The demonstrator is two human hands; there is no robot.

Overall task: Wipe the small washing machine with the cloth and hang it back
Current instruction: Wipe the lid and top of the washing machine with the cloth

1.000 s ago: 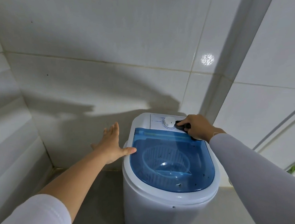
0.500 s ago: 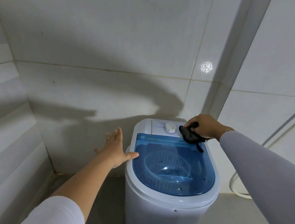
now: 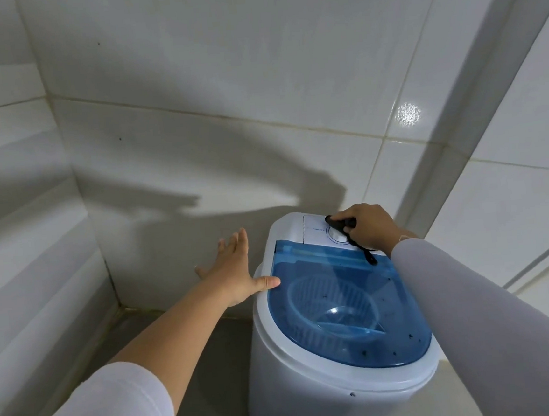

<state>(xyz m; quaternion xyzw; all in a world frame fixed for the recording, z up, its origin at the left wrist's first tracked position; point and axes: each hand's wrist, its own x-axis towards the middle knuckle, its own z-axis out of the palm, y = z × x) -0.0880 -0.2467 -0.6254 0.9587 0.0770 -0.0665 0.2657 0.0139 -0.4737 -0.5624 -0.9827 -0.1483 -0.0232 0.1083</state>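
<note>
Head view shows the right hand [image 3: 369, 227] with its fingers curled tight around a small black cloth [image 3: 340, 224], pressing it onto the white control panel [image 3: 315, 229] at the back of the washer, right over the round white dial [image 3: 336, 235]; a thin black tail of the cloth trails toward 5 o'clock onto the lid's rear edge. From that hand, the left hand [image 3: 235, 272] lies at about 8 o'clock, palm flat and fingers spread, gripping nothing, its thumb touching the left rim of the small white plastic washing machine [image 3: 302, 391]. A translucent blue lid [image 3: 341, 304] covers the tub, dotted with dark specks toward its front edge. Both arms wear white sleeves. Beyond, at 12 o'clock, stands a glossy white tiled wall [image 3: 222, 79] carrying the arms' shadows
</note>
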